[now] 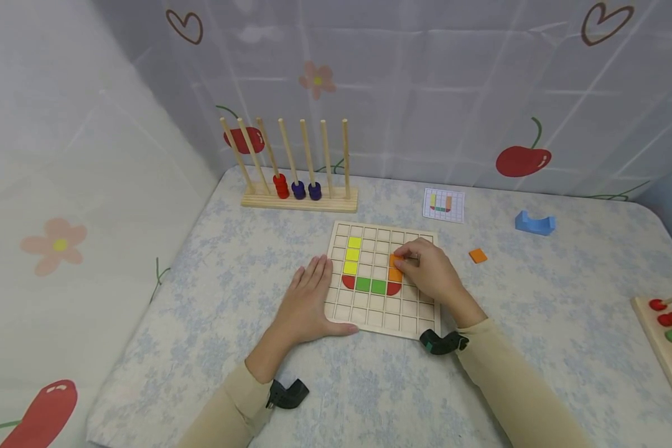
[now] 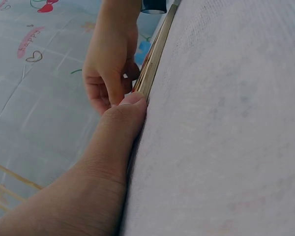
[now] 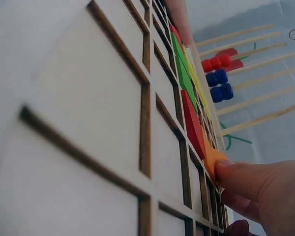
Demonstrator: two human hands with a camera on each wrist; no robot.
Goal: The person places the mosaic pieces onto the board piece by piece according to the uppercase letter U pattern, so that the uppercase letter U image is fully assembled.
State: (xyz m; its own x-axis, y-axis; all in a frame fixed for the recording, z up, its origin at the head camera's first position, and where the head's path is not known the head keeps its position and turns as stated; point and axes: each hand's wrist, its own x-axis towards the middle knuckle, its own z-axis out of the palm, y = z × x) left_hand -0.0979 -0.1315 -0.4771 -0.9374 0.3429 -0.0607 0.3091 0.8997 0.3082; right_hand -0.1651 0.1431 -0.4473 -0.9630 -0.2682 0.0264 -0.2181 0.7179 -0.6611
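A wooden grid board (image 1: 386,323) lies on the table. Set in it are yellow square tiles (image 1: 352,254) in a column, green tiles (image 1: 363,284) below, and red rounded tiles (image 1: 348,282) at both lower corners. My left hand (image 1: 308,308) rests spread along the board's left side, its thumb at the near edge. With thumb and forefinger, my right hand (image 1: 434,270) pinches an orange tile (image 3: 214,160) above the right red tile; another orange tile (image 1: 395,274) sits just below it in the head view. A loose orange tile (image 1: 478,256) lies right of the board.
A pattern card (image 1: 443,205) lies behind the board, with a blue holder (image 1: 535,223) to its right. At the back left stands a peg rack (image 1: 299,202) with red and dark blue beads. Another wooden bead board (image 1: 663,348) is at the right edge.
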